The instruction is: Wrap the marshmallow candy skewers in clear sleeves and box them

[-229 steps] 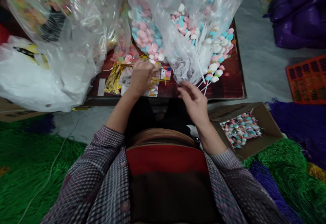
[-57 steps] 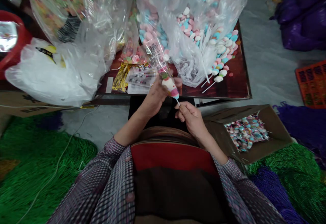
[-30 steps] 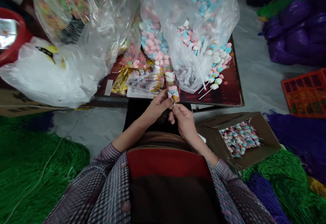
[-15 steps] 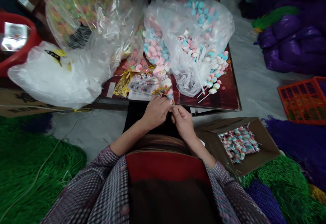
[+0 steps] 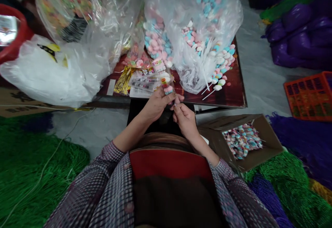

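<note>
A marshmallow candy skewer [image 5: 168, 89] in a clear printed wrapper stands out from my hands over the table's front edge. My left hand [image 5: 157, 105] is closed around its lower part, thumb on top. Pinched fingers of my right hand [image 5: 184, 117] meet the wrapper's bottom end near the stick; what exactly they grip is too small to make out. Just beyond lie flat clear wrappers [image 5: 142, 83] and a bundle of gold twist ties [image 5: 123, 83]. To the right, unwrapped marshmallow skewers [image 5: 220, 69] rest by an open plastic bag [image 5: 193, 79].
Large bags of gummy candy [image 5: 70, 3] and a white plastic bag [image 5: 64, 76] fill the table's left. A red basin [image 5: 22, 36] stands at far left. On the right, a cardboard box [image 5: 269, 145] holds wrapped candies, near an orange crate [image 5: 306, 96].
My left hand has turned from palm-down to thumb-up around the skewer, showing more of its coloured pieces. My right fingers stay pinched at its lower end. The view has shifted slightly.
</note>
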{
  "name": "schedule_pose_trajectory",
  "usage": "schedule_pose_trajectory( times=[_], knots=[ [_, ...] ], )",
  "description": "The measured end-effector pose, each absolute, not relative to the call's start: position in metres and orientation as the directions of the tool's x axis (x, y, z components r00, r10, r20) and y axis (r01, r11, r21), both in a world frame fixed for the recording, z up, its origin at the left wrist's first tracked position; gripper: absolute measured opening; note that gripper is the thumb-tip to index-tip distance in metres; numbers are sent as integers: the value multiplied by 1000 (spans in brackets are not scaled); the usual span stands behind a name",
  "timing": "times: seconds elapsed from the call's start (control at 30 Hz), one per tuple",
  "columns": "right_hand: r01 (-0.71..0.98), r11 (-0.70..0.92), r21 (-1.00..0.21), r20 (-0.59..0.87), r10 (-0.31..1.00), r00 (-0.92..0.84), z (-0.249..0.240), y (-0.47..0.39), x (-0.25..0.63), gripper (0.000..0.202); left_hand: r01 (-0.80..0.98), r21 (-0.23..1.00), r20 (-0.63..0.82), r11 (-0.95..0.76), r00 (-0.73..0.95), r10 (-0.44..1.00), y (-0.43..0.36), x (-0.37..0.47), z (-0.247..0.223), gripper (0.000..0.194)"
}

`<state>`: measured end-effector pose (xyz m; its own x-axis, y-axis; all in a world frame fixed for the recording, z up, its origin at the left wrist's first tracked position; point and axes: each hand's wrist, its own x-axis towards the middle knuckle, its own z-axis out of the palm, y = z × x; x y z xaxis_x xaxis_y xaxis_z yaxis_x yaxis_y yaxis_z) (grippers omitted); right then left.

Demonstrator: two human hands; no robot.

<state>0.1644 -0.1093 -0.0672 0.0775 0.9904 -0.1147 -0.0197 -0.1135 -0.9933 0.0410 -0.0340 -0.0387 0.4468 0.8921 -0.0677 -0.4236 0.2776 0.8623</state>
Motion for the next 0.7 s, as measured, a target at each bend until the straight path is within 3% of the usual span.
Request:
schedule_pose_trajectory(
  times=[0.13, 0.27, 0.43, 0.5, 0.6, 0.7],
  knots=[
    [-127, -141, -982, -152, 986, 74, -74, -108, 157, 48, -446, 817, -140, 364, 460, 877, -45, 47, -42, 80],
    [-160, -170, -972, -181, 982, 52, -76, -106, 151, 52, -392, 814, -201, 428, 502, 841, -48, 46, -52, 59],
    [137, -191, -972, -216, 956, -199, -55, -101, 182, 53, -382, 835, -185, 395, 480, 857, -42, 34, -55, 42],
    [215, -124, -969, -153, 981, -121, -46, -97, 202, 46, -402, 816, -170, 415, 519, 838, -43, 31, -53, 38],
    [60, -40, -997, -37, 998, 51, -39, -91, 222, 42, -329, 697, -221, 638, 748, 626, -55, 35, -47, 37],
    [-130, 3, -991, 13, 997, -78, -37, -86, 221, 74, -137, 552, -218, 823, 928, 301, -70, 45, -43, 36]
  ],
)
